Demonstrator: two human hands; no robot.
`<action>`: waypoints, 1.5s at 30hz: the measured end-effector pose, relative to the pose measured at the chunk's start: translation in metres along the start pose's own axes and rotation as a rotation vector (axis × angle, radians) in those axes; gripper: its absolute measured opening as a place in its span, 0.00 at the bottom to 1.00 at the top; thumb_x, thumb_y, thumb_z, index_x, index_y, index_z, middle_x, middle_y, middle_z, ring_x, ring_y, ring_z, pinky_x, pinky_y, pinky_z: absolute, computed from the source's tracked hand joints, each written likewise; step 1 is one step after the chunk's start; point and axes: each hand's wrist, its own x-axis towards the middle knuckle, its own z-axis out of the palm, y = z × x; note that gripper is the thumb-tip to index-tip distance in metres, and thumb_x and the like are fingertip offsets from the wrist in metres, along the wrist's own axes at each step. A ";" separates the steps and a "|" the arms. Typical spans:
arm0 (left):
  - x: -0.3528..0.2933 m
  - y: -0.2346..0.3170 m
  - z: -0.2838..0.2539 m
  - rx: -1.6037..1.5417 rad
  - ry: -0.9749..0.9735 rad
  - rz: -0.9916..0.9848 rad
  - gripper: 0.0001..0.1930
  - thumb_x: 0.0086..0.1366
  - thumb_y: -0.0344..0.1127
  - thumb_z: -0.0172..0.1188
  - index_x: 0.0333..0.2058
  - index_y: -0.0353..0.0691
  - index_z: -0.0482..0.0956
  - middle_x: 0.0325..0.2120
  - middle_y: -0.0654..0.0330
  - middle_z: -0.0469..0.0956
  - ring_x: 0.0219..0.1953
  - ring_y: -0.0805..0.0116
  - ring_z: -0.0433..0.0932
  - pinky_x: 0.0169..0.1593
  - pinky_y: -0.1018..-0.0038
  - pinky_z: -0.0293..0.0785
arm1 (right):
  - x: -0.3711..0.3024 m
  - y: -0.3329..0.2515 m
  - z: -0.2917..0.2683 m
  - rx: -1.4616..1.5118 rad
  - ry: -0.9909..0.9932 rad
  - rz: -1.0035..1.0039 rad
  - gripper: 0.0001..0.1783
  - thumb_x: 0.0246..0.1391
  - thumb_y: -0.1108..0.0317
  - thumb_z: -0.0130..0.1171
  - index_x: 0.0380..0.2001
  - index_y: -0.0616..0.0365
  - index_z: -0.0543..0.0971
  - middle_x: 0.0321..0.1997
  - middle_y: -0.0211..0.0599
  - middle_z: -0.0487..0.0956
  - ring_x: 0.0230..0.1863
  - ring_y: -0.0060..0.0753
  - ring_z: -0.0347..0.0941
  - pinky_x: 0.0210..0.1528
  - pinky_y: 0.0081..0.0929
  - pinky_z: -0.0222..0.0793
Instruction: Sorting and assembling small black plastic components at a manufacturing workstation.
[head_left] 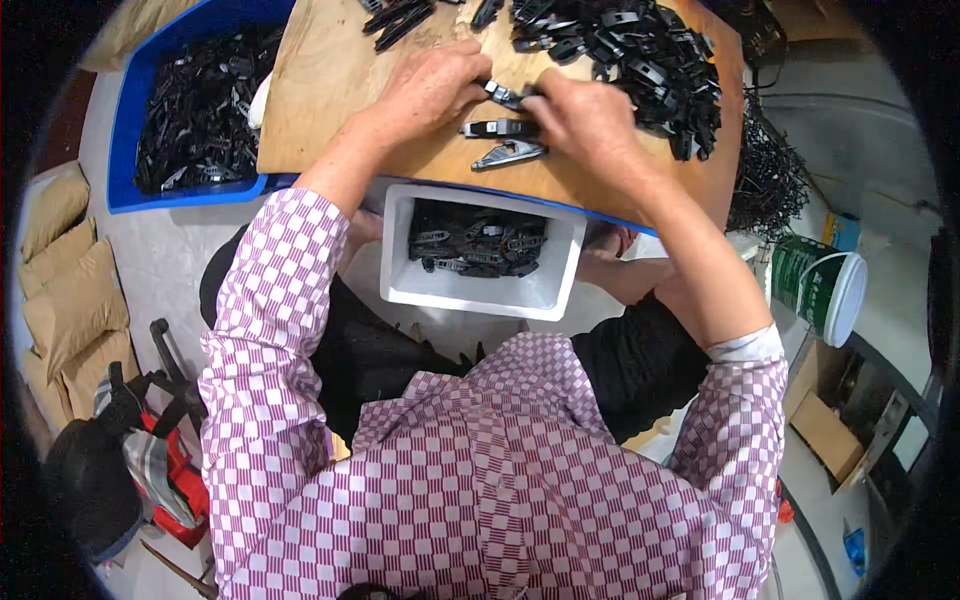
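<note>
Over the wooden tabletop (pixel 330 90), my left hand (pixel 432 88) and my right hand (pixel 588 118) close on the two ends of one small black plastic part (pixel 504 95) with a light metallic glint. It is slim and clip-like; my fingers hide its ends. Just below it lie a black part with a silvery face (pixel 500 129) and a tapered, grey-and-black clip-like part (pixel 508 154), close to my right fingers. A large heap of similar black parts (pixel 640 75) covers the table's right side. Several more slim black pieces (pixel 402 20) lie at the far left.
Under the table's near edge, a white bin (pixel 396 255) holds black parts. A blue crate (pixel 130 140) full of them stands at the left. Dark wiry pieces (pixel 768 180) bunch beside the table's right edge, near a green bucket (pixel 808 280). Brown paper sacks (pixel 80 290) lie far left.
</note>
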 end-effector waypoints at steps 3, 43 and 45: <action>-0.004 -0.001 0.001 0.005 0.013 -0.020 0.08 0.59 0.34 0.62 0.37 0.39 0.77 0.33 0.55 0.75 0.39 0.50 0.77 0.41 0.59 0.72 | 0.003 0.008 -0.010 0.032 -0.020 0.051 0.14 0.56 0.56 0.60 0.29 0.56 0.74 0.22 0.46 0.79 0.28 0.53 0.79 0.29 0.47 0.73; -0.010 -0.048 -0.015 0.325 0.231 -0.405 0.10 0.61 0.35 0.58 0.41 0.41 0.74 0.39 0.53 0.76 0.42 0.49 0.78 0.42 0.56 0.75 | -0.033 0.011 -0.012 0.085 0.051 0.035 0.10 0.55 0.68 0.58 0.39 0.59 0.71 0.39 0.50 0.76 0.40 0.48 0.77 0.38 0.42 0.73; -0.012 -0.031 -0.009 0.333 0.223 -0.349 0.11 0.60 0.34 0.59 0.41 0.44 0.75 0.38 0.55 0.76 0.41 0.51 0.78 0.40 0.57 0.76 | -0.029 0.009 -0.006 0.387 0.166 0.039 0.11 0.53 0.70 0.59 0.40 0.58 0.73 0.38 0.45 0.75 0.38 0.48 0.75 0.39 0.42 0.71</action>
